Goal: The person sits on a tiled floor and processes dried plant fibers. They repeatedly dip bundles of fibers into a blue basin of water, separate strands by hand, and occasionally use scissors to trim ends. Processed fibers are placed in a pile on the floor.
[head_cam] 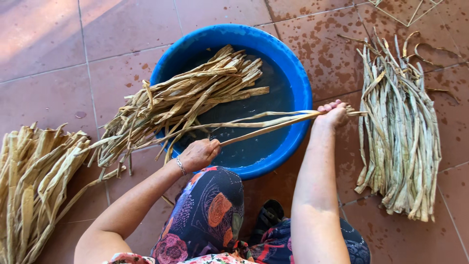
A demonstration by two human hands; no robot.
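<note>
The long strip (264, 124) runs left-to-right across the blue basin (298, 78), pinched in the left hand (199, 154) and right hand (333, 115).

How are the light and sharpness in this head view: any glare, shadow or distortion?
Head view: daylight, with a brighter pinkish patch on the tiled floor upper left; sharp throughout, both hands unblurred; the blue basin interior reads dark, water showing faint sheen, no harsh glare; mild wide-angle bending at edges.
</note>
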